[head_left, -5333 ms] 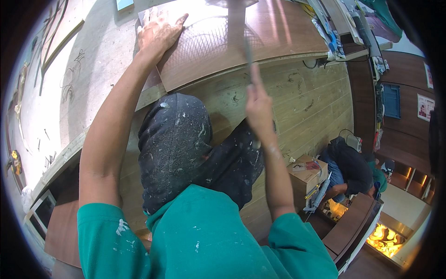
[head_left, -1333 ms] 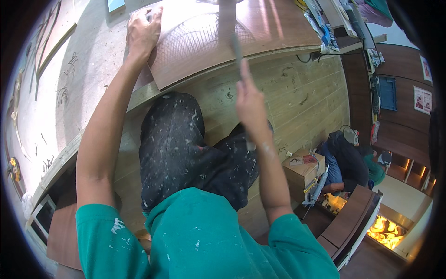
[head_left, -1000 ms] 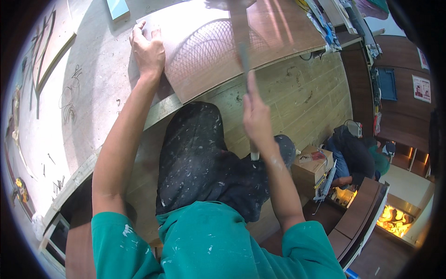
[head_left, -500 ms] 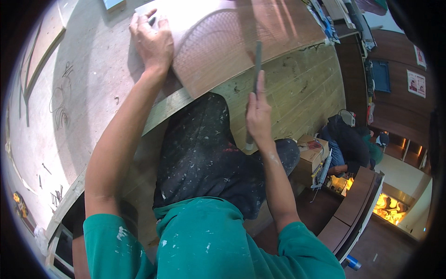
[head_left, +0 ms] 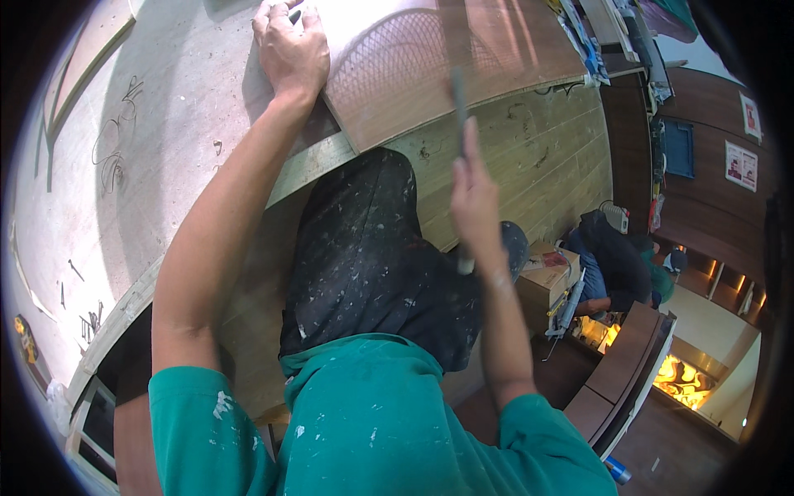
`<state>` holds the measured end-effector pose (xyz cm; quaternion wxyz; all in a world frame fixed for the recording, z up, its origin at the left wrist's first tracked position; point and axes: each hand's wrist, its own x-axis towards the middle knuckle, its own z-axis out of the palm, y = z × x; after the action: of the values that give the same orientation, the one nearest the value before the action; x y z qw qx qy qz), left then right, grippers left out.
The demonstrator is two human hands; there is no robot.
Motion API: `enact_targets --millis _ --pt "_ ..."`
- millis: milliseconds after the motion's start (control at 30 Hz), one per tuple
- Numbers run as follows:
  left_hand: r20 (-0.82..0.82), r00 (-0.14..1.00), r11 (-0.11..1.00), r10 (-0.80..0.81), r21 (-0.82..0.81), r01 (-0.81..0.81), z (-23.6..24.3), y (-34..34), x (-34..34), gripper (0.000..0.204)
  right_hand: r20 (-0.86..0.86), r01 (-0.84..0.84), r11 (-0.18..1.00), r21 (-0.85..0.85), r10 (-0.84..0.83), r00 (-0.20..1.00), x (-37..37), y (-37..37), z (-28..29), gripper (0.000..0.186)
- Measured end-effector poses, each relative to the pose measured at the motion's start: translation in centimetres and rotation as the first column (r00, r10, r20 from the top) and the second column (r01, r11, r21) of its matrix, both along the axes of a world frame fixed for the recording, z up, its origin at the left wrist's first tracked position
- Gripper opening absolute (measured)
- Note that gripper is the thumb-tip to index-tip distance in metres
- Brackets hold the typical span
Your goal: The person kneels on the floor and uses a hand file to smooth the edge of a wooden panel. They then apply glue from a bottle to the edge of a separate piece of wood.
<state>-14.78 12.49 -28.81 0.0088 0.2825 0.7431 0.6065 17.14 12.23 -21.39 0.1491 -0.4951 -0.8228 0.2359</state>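
Note:
My right hand (head_left: 477, 202) is wrapped round a long grey flat file (head_left: 460, 107), blurred by motion. One end of the file points up towards the front edge of a brown glossy panel (head_left: 397, 112); its pale butt end shows below my hand. Whether the file touches the panel's edge, I cannot tell. On the panel's left side rests my left hand (head_left: 294, 54), its fingers apart and bent over the surface. A small dark spot shows between those fingers, too small to name. The panel lies on a dusty pale worktable (head_left: 186, 107) and reflects a mesh-like pattern.
Thin wire-like strands (head_left: 112, 157) and screws or nails (head_left: 91, 322) lie on the worktable. Boards (head_left: 91, 58) rest at the far left. A cardboard box (head_left: 547, 273) stands at right, beside a crouching person (head_left: 616, 260). A curved brown counter (head_left: 620, 368) occupies the lower right.
My right hand and the file have shifted slightly right, staying near the panel's edge. The whole view has moved a little; my left hand still rests on the panel.

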Motion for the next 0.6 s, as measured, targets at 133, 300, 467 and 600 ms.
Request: enact_targets --millis 133,300,467,600 --pt "0.045 0.999 1.000 -0.011 0.005 0.011 0.2 0.6 0.7 0.033 0.043 0.245 0.961 -0.126 -0.241 0.969 2.1 8.6 1.2 0.064" --pt "0.052 0.998 1.000 0.022 -0.020 -0.021 0.5 0.7 0.8 0.031 -0.049 0.034 0.995 -0.089 -0.039 0.998 -3.3 -2.3 1.8 0.066" --pt "0.063 0.997 0.999 0.039 -0.017 -0.038 0.9 0.2 0.3 0.029 -0.072 0.030 0.991 -0.133 -0.040 0.997 -2.7 -2.4 1.8 0.066" --pt "-0.001 0.999 0.999 0.049 -0.023 -0.049 0.6 0.9 1.0 0.026 -0.033 0.258 0.961 -0.098 -0.262 0.965 -1.7 3.4 1.6 0.065"
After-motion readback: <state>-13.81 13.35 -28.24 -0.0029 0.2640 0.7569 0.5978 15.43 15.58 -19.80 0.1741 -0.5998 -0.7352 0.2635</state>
